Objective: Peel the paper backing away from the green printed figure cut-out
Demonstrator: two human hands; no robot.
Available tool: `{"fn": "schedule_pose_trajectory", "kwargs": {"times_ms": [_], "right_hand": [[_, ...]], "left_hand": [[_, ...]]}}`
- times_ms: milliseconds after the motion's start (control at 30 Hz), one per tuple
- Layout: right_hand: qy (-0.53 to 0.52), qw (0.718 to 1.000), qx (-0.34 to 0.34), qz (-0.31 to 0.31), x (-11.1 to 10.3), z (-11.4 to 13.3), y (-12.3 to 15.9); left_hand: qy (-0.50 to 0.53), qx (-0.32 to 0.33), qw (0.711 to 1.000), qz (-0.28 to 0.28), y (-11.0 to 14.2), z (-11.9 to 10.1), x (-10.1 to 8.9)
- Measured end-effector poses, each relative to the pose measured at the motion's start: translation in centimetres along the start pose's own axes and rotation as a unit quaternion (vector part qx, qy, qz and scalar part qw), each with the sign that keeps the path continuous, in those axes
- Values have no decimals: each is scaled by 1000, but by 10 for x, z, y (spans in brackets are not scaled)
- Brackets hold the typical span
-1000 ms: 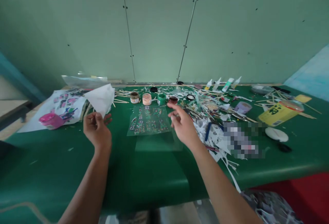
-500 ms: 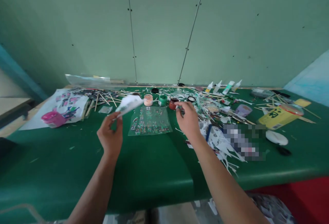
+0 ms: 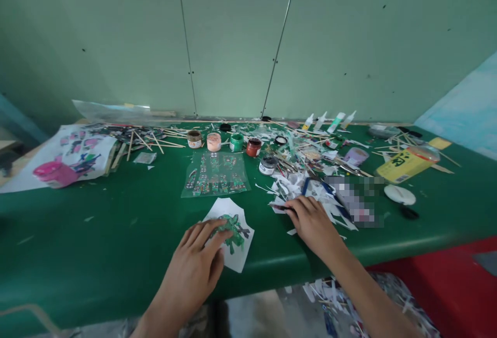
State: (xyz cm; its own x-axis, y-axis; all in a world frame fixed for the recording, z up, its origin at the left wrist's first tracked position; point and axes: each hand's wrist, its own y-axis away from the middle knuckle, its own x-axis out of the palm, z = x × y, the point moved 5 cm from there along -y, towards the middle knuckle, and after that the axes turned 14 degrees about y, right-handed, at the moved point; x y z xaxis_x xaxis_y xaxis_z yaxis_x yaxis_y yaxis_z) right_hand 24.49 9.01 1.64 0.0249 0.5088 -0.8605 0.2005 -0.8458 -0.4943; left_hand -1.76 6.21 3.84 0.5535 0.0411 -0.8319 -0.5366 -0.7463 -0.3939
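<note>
A white paper cut-out point(image 3: 237, 247) with a green printed figure lies near the front edge of the green table point(image 3: 116, 224). My left hand point(image 3: 194, 270) rests flat on its left part, fingers stretched out and spread. My right hand point(image 3: 312, 221) lies at the edge of a heap of white paper scraps point(image 3: 306, 193), its fingers closed round a thin dark stick-like tool point(image 3: 280, 207) that pokes out to the left. A clear sheet of small stickers point(image 3: 215, 173) lies just beyond the cut-out.
Several small paint jars point(image 3: 233, 142) stand in a row behind the sticker sheet, a grey one point(image 3: 267, 164) nearer. Glue bottles point(image 3: 328, 120), wooden sticks, a yellow container point(image 3: 404, 164), a white lid point(image 3: 399, 194) and a pink tub point(image 3: 56, 173) on printed paper crowd the table.
My left hand brought the white paper down from the air and laid it flat on the table. My right hand drew back from the jars to the scrap heap. The camera tilted down.
</note>
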Motion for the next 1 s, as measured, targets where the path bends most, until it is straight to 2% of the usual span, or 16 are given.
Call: {"fn": "schedule_pose_trajectory", "kwargs": {"times_ms": [100,200,300,500,600,733,1000], "right_hand": [[-45,999,3,-7,-10,7,-10],[-90,995,-13,41,-19,23,-19],[-115,986,-66,98,-21,43,-26],[-129,972,-158,116,-22,67,-37],[-150,962,-183,136,-20,69,-37],[-165,959,-199,119,-17,68,-34],[-130,960,-229,100,-12,68,-33]], "left_hand": [[-26,20,999,7,-10,-8,9],[-25,2,999,20,-11,-9,14],[-7,-5,999,35,-12,-9,13],[19,11,996,83,-15,-7,12],[13,0,993,114,-15,-2,13],[4,18,990,142,-13,4,14],[8,34,988,154,-11,8,15]]}}
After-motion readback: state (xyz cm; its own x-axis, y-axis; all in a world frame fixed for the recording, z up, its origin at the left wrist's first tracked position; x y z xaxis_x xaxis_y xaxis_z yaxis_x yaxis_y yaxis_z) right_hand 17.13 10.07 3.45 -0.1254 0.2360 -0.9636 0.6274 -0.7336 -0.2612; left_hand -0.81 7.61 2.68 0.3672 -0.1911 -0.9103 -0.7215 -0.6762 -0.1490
